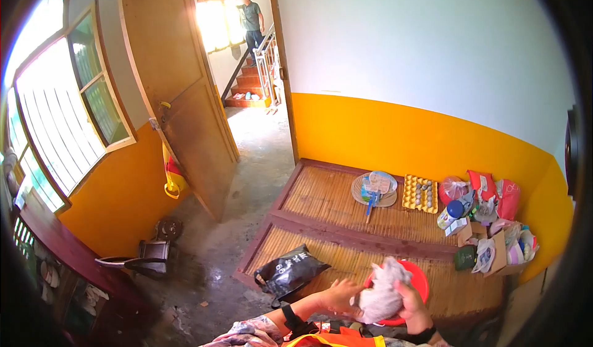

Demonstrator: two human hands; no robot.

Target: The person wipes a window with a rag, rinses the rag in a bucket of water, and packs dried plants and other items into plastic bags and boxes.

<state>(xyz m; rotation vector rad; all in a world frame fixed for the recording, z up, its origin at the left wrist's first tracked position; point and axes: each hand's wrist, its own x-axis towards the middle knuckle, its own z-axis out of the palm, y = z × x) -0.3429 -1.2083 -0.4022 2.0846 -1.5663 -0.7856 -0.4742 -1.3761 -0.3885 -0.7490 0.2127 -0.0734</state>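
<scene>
A pale grey-white crumpled cloth (388,288) is bunched up over a red plastic basin (421,279) close in front of me. My right hand (412,304) grips its right side, with the thumb up along the folds. On the other side, my left hand (343,297) has its fingers spread and rests against the cloth's lower left edge. The cloth covers much of the basin's inside. Left of my left hand lies a black plastic bag (290,271) with white print.
The bamboo-slat platform (346,248) carries an egg tray (421,194), a fan (378,183) with a blue handle, a blue-lidded jar (453,213) and boxes (513,254). A chair (151,254) stands left. Beyond the open door (179,87), a person (252,23) is on stairs.
</scene>
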